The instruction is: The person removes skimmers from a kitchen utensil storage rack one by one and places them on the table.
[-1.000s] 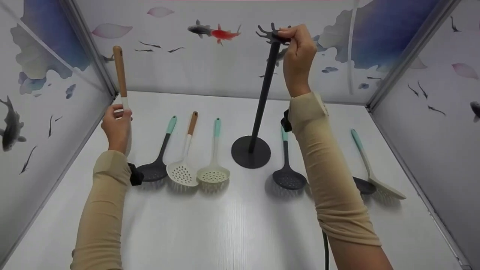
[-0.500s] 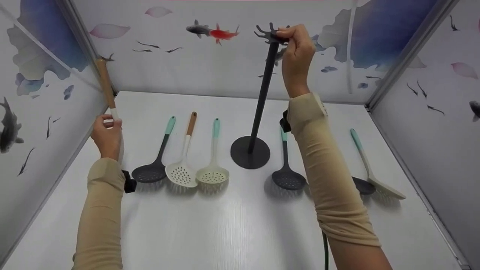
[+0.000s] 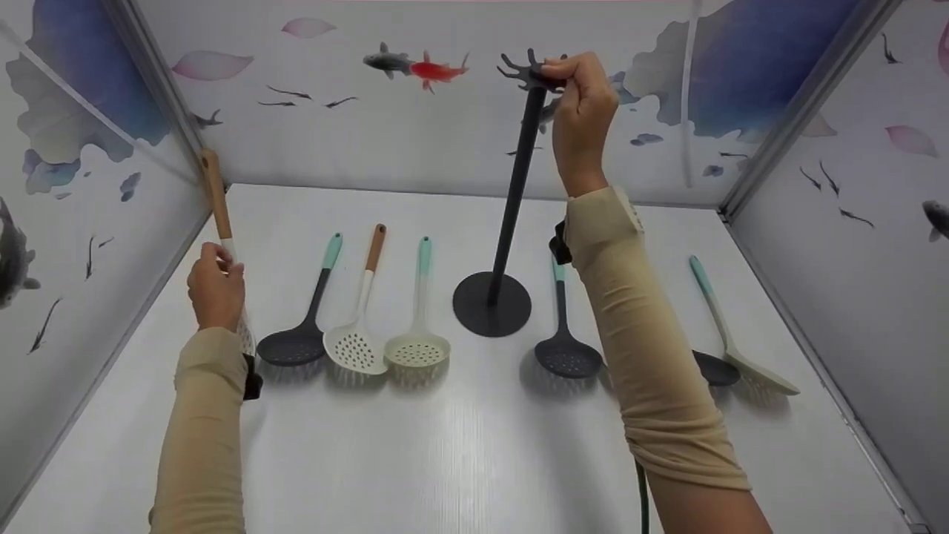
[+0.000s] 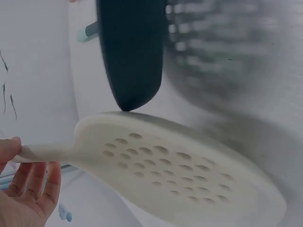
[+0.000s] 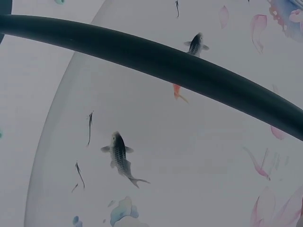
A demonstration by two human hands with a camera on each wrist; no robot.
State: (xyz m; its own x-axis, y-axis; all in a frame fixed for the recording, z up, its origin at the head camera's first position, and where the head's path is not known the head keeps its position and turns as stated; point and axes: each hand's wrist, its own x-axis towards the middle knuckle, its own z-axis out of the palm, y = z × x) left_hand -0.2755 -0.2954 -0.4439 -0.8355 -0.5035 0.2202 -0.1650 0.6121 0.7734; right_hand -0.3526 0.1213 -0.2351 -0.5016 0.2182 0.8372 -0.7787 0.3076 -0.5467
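My left hand point(image 3: 215, 288) grips the white neck of a slotted spoon point(image 3: 216, 194) with a wooden handle, standing upright at the table's left. In the left wrist view, thumb and fingers close on that neck, and the perforated head point(image 4: 90, 137) lies right at the edge of a black utensil head point(image 4: 132, 52). My right hand point(image 3: 586, 122) pinches the pronged top of a black utensil stand point(image 3: 514, 189), whose pole leans a little in the head view. The right wrist view shows only the stand's dark pole point(image 5: 142, 51) against the wall.
Left of the stand's round base lie a black skimmer point(image 3: 291, 348), a white skimmer point(image 3: 356, 348) and a cream skimmer point(image 3: 417, 350). Right of it are another black skimmer point(image 3: 567, 360), a partly hidden black utensil point(image 3: 715, 368) and a cream turner point(image 3: 760, 377). Printed walls enclose the table.
My left hand has come down toward me with the slotted spoon, shifting left and then slightly back right. The right hand still holds the stand's top.
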